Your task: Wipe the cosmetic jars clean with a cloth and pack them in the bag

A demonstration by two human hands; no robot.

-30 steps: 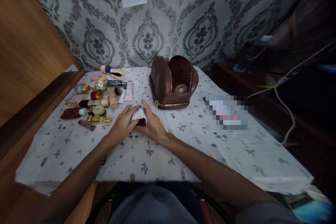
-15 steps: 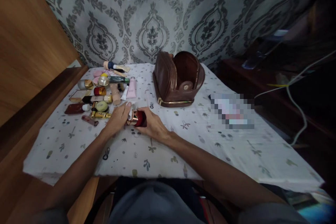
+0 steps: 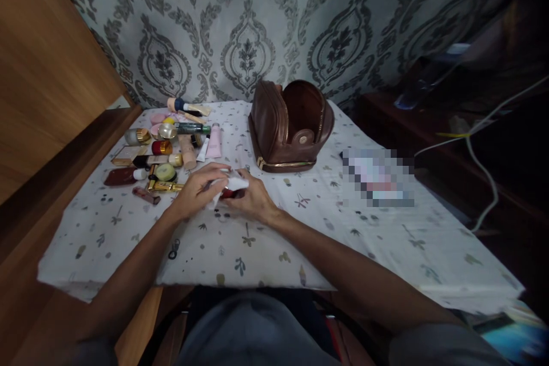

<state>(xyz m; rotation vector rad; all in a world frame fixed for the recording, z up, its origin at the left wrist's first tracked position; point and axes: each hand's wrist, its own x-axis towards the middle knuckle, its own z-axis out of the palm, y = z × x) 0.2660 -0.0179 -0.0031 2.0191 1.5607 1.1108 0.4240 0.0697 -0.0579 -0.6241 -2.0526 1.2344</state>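
On the table (image 3: 386, 240), just in front of the open brown bag (image 3: 291, 126), the white cloth (image 3: 234, 185) has come back over the red bottle (image 3: 227, 193); wiping goes on. The left hand (image 3: 198, 189) presses the cloth, the right hand (image 3: 253, 197) grips the bottle beneath it.

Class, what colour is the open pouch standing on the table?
Brown, with gold zip trim: the pouch shows best in the head view.
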